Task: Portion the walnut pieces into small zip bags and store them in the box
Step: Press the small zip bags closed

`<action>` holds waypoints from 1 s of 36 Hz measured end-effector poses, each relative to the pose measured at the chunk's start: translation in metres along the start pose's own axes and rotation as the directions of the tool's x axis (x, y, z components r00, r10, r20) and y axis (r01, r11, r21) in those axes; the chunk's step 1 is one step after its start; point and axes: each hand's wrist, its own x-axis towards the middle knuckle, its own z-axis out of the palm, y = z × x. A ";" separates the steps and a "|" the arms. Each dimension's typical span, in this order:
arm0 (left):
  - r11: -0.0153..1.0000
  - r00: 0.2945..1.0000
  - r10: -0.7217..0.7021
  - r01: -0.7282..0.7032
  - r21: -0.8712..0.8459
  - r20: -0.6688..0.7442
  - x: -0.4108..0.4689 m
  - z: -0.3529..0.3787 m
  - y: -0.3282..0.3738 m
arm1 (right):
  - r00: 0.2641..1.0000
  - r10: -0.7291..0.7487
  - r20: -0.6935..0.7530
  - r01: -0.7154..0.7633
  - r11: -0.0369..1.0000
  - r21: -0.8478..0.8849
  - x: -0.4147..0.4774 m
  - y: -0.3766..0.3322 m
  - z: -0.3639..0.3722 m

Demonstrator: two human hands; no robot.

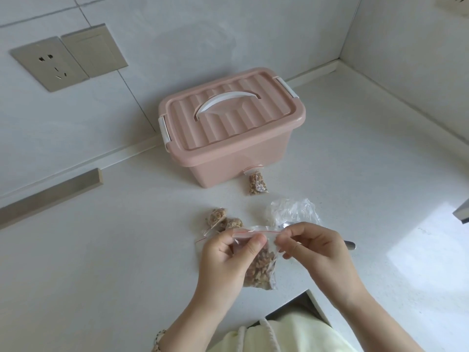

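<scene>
A small zip bag (261,268) filled with walnut pieces hangs between my hands above the white counter. My left hand (225,257) pinches the left end of its red-lined zip strip. My right hand (314,246) pinches the right end. Two filled small bags (223,219) lie on the counter just beyond my left hand. Another filled bag (257,182) leans against the front of the pink storage box (228,153). The box has its lid on, with a white handle and white side latches.
A crumpled clear plastic bag (291,212) lies behind my right hand, and a metal spoon handle (350,244) sticks out past it. A metal strip (50,196) lies at the left. Tiled walls with a socket (50,63) close the corner behind the box.
</scene>
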 end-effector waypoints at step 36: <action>0.988 0.990 0.044 -0.063 0.143 0.135 0.013 -0.005 0.000 | 0.988 -0.143 0.058 0.153 0.953 -0.261 0.012 -0.004 0.001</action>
